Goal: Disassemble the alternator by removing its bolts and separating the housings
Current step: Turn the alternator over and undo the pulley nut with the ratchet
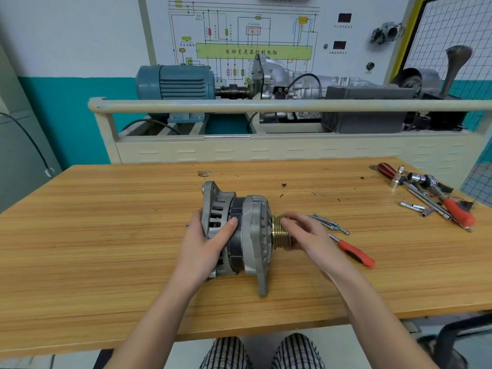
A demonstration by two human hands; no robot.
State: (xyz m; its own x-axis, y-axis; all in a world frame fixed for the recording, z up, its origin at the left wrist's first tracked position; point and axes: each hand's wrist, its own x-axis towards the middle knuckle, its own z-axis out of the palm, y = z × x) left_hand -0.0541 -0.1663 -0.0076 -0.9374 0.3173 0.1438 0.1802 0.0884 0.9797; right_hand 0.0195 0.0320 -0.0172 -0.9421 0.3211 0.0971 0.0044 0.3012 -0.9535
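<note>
The alternator lies on its side in the middle of the wooden table, its grey housings joined around a dark stator band. My left hand grips the rear housing, thumb across the dark band. My right hand holds the brass pulley at the alternator's right end, fingers curled round it. Several long silver bolts lie loose on the table just right of my right hand.
A red-handled screwdriver lies beside my right wrist. A pile of ratchets, sockets and red-handled tools sits at the table's far right. A training bench with a blue motor and a gearbox stands behind the table.
</note>
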